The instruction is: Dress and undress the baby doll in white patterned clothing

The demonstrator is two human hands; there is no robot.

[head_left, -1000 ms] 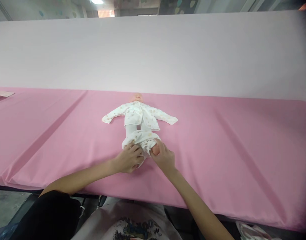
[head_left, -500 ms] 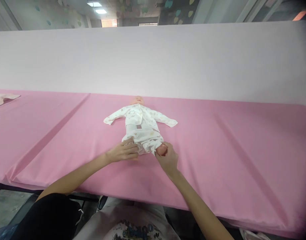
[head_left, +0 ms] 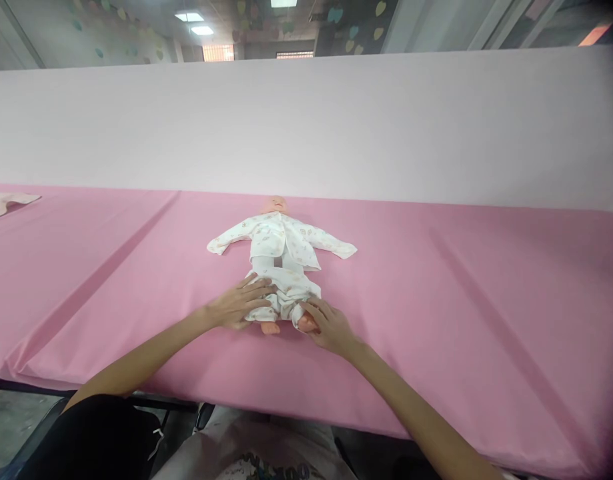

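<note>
Your left hand [head_left: 237,304] lies with fingers spread and flat on the bunched white printed trousers [head_left: 285,293] of the small baby doll [head_left: 279,248], touching the cloth without closing on it. Your right hand [head_left: 330,326] has its fingers curled loosely around the doll's bare foot [head_left: 306,323]; whether they pinch it, you cannot tell. The doll lies on its back mid-way along the pink cloth-covered table [head_left: 436,300], head away from you. The other bare foot [head_left: 270,328] pokes out between your hands.
</note>
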